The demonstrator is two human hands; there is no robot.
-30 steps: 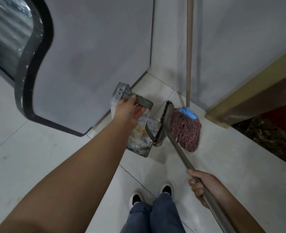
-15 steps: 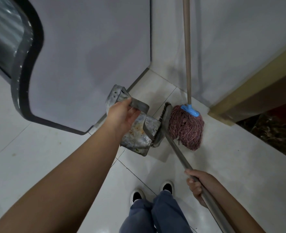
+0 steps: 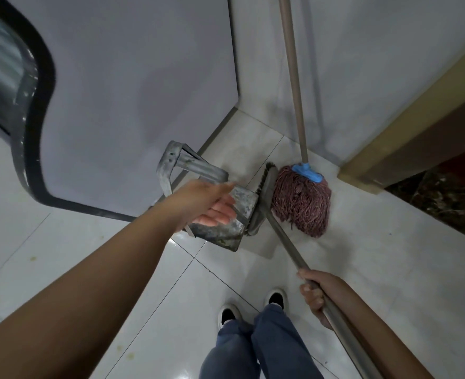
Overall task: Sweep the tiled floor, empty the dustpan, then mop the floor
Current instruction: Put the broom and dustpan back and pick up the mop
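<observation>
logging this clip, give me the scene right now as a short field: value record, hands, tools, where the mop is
place: corner of a tiled floor beside a grey wall
left hand: left hand open, fingers relaxed just below the dustpan's handle, not gripping it
right hand: right hand grips the broom handle
dustpan: metal dustpan stands on the floor by the wall
broom: broom head next to the dustpan, between it and the mop
mop: reddish mop with blue clamp, head on the floor, handle leaning into the corner, unheld
feet: two shoes below
</observation>
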